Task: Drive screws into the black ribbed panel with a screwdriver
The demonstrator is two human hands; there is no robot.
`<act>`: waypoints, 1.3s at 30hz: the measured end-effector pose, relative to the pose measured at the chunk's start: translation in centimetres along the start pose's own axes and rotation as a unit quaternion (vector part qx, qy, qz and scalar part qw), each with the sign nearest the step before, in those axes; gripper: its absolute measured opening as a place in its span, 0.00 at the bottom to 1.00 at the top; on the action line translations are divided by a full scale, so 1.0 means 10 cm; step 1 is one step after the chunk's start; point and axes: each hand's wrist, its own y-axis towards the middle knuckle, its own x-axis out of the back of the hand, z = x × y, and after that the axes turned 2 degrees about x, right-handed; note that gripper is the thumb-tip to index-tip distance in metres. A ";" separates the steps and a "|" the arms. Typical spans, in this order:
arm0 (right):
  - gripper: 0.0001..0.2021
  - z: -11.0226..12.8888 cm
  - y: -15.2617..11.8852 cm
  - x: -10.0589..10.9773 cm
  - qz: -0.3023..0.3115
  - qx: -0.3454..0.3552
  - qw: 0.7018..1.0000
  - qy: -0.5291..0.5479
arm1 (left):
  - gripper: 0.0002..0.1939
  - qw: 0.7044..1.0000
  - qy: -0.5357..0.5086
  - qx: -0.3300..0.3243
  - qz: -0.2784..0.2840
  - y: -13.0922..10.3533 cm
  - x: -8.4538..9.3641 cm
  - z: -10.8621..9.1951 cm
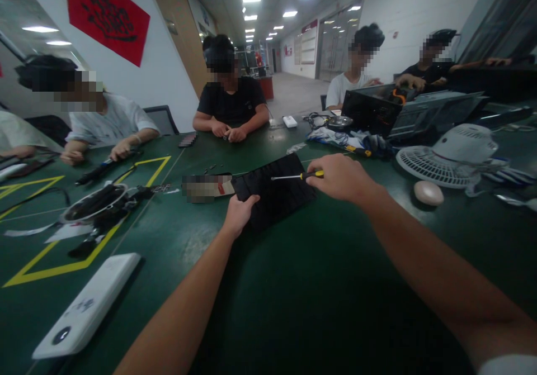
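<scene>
My left hand (242,214) grips the near left edge of a flat black panel (279,204), its thumb lying on top. The panel is tilted above the green table, and its exact kind is not clear. In my right hand (339,178) is a screwdriver (289,177) with a yellow and black handle. Its metal shaft points left across the panel's face; I cannot tell whether the tip touches it. Just left of the panel lies a partly blurred flat item (207,188), with a few small dark pieces (213,167) behind it.
A white fan (453,151) and a pale rounded object (428,194) stand at right. An open metal case (377,109) is behind them. At left lie a white device (88,308) and a black cabled assembly (100,204) within yellow tape. Several people sit around the table (327,297).
</scene>
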 end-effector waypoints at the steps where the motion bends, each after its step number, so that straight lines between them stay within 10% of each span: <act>1: 0.17 0.01 0.00 0.01 0.008 -0.003 1.000 -0.003 | 0.20 1.000 0.000 -0.004 0.002 0.00 0.00 0.00; 10: 0.20 0.05 -0.01 0.01 0.047 -0.012 0.999 0.004 | 0.21 1.000 0.008 -0.007 -0.006 0.07 0.02 0.08; 39: 0.12 -0.08 0.00 0.00 -0.112 0.061 0.992 -0.001 | 0.23 1.000 -0.015 0.004 0.008 0.07 0.00 0.08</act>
